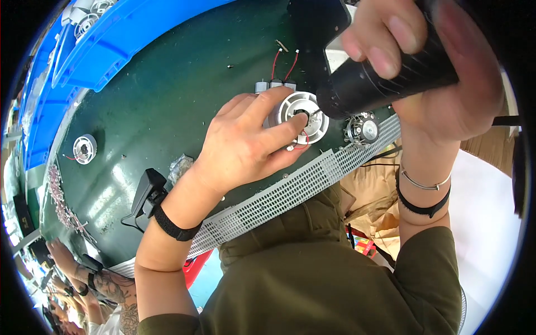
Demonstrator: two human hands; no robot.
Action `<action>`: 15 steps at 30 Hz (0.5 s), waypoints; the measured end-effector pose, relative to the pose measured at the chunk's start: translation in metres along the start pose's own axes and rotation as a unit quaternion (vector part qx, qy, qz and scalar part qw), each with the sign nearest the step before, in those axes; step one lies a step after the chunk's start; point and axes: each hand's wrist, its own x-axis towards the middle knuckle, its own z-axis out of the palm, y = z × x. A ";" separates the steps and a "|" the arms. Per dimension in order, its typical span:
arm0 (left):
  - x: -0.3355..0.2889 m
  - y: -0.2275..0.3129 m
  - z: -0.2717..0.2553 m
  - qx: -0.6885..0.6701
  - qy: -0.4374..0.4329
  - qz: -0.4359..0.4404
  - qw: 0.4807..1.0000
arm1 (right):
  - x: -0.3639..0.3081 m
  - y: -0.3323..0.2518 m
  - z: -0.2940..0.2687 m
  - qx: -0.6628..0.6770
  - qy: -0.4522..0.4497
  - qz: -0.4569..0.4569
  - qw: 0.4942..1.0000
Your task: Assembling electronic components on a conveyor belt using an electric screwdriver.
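Over a dark green desk, a person's two hands are working on a white wheel with red wires. The wheel is sitting near the desk's front edge, its open face turning toward the right. The left hand is clamping it, one fingertip resting at its black hub. The right hand is wrapping round a black driver, whose thin bit is pointing into the wheel beside that fingertip; whether it is touching a screw, I cannot tell. Fastening the hub seems to be the step in hand. The next move is probably calling for a steady wheel and a straight bit. Small motors are lying just behind, and a second wheel is lying well apart, leftward.
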 end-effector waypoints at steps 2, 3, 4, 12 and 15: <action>0.000 0.001 0.000 -0.002 -0.004 -0.006 1.000 | 0.001 0.003 0.006 0.003 -0.010 0.004 1.000; 0.001 0.001 0.000 -0.004 -0.007 -0.009 1.000 | 0.001 0.002 0.005 0.004 -0.015 0.005 1.000; 0.001 0.001 0.001 -0.003 -0.007 -0.010 1.000 | 0.002 0.002 0.007 0.005 -0.020 0.005 1.000; -0.002 -0.001 0.012 -0.032 0.058 0.004 0.998 | -0.007 -0.006 -0.001 -0.007 -0.072 -0.041 0.997; -0.007 0.002 -0.002 -0.055 0.097 -0.053 0.992 | 0.003 -0.007 -0.004 0.043 -0.045 -0.070 0.996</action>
